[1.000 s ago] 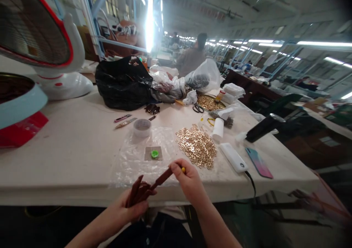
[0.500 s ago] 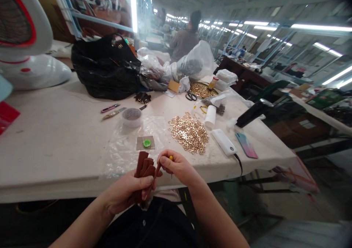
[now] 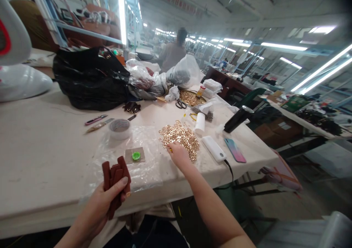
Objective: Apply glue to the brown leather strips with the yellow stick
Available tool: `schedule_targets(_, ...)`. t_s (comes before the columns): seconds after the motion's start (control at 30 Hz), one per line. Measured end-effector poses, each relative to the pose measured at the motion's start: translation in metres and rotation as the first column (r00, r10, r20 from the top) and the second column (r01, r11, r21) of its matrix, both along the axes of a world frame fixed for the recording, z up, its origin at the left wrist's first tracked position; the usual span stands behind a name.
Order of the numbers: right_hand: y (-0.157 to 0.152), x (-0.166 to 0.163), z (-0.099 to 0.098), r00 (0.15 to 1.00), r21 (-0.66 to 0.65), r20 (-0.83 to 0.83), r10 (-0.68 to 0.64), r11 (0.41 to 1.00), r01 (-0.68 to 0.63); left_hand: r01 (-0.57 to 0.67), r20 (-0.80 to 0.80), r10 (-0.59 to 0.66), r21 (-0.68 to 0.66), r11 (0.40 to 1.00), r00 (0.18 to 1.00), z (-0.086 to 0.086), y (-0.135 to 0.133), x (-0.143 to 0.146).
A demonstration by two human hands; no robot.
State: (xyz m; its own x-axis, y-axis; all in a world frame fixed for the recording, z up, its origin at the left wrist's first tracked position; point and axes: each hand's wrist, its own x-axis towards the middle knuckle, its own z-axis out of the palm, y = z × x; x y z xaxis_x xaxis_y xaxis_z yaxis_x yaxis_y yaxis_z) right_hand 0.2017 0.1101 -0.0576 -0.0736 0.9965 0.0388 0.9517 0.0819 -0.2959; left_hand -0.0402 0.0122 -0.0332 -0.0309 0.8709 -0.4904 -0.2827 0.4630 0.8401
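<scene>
My left hand (image 3: 99, 204) is closed around a bundle of several brown leather straps (image 3: 117, 176), held upright near the table's front edge. A small gold-coloured ring shows at the lower right of the bundle. Farther right, my right hand (image 3: 179, 156) reaches to the near left side of a pile of gold metal rings (image 3: 184, 136). Its fingers are pinched together, with a bit of a small yellow-handled tool (image 3: 171, 150) showing. Whether the fingertips have also picked up a ring is hidden. Between the hands lies a small board (image 3: 128, 157) carrying a round green piece (image 3: 136, 155).
Clear plastic sheeting (image 3: 148, 174) lies under a tape roll (image 3: 120, 129). Left of it are a pink cutter (image 3: 95, 120) and another knife (image 3: 99, 126). A white power bank (image 3: 213, 149) and a phone (image 3: 234, 150) lie right. Scissors (image 3: 180, 104) and a black bag (image 3: 89, 79) are behind.
My right hand has left the straps and moved forward to the ring pile, still with the yellow-handled tool. My left hand has shifted left with the straps. The view has turned right.
</scene>
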Motion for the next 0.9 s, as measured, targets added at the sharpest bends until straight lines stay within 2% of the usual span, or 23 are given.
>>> schedule_targets(0.1, 0.022, -0.01, -0.005, 0.998, -0.053, 0.063, 0.017, 0.999, -0.014, -0.054, -0.029, 0.054, 0.012, 0.998, 0.998, 0.002, -0.001, -0.003)
schedule_targets(0.2, 0.031, -0.014, -0.009, 0.996, -0.088, 0.079, 0.035, 0.996, -0.028, -0.071, -0.086, 0.071, 0.005, 0.997, 0.994, -0.003, -0.002, -0.013)
schedule_targets(0.4, 0.034, -0.008, -0.009, 0.999, -0.096, -0.023, 0.049, 0.994, -0.051, 0.011, -0.138, -0.009, 0.014, 1.0, 0.99, -0.015, -0.002, -0.019)
schedule_targets(0.5, 0.021, -0.007, -0.002, 0.987, -0.051, -0.148, 0.063, 0.996, -0.072, -0.029, -0.207, 0.047, 0.09, 0.996, 0.977, -0.012, 0.0, -0.018)
schedule_targets(0.63, -0.019, -0.021, 0.011, 0.934, 0.014, -0.344, 0.096, 0.995, -0.097, -0.064, -0.254, 0.104, 0.163, 0.985, 0.961, -0.005, 0.007, -0.015)
schedule_targets(0.7, -0.043, -0.033, 0.017, 0.864, 0.03, -0.491, 0.114, 0.993, -0.114, -0.051, -0.239, 0.099, 0.199, 0.979, 0.966, -0.002, 0.012, -0.009)
schedule_targets(0.8, -0.068, -0.054, 0.025, 0.646, 0.004, -0.759, 0.081, 0.993, -0.119, -0.057, -0.236, 0.125, 0.276, 0.959, 0.964, 0.003, 0.017, 0.004)
schedule_targets(0.9, -0.079, -0.072, 0.03, 0.493, -0.085, -0.87, -0.026, 0.991, -0.099, -0.057, -0.318, 0.195, 0.396, 0.916, 0.928, 0.011, 0.015, 0.013)
